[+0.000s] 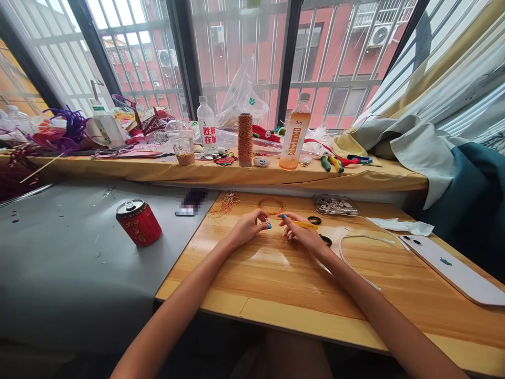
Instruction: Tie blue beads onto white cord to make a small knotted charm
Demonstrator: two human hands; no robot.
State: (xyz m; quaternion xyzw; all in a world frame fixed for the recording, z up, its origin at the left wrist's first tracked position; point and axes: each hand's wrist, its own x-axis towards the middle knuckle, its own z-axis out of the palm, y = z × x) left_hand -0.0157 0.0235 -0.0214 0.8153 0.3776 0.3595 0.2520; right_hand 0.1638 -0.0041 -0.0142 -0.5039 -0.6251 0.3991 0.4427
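My left hand (pixel 249 228) pinches a small pale piece (pixel 268 221) between thumb and fingertips, above the wooden table (pixel 252 273). Just right of it, my right hand (pixel 295 230) grips a slim yellow-handled tool (pixel 304 225), its tip pointing toward the small piece. The two hands are close but apart. Behind them a loop of orange cord (pixel 272 204) lies on the wood. Black ring-shaped handles (pixel 325 240) show beside my right hand, partly covered by it.
A red can (pixel 139 222) stands on the grey surface at left. At right lie a white phone (pixel 453 267), white cord (pixel 349 268) and tissue (pixel 402 226). A clear tray of small pieces (pixel 336 204) sits behind. Bottles and a cord spool (pixel 245 141) line the sill.
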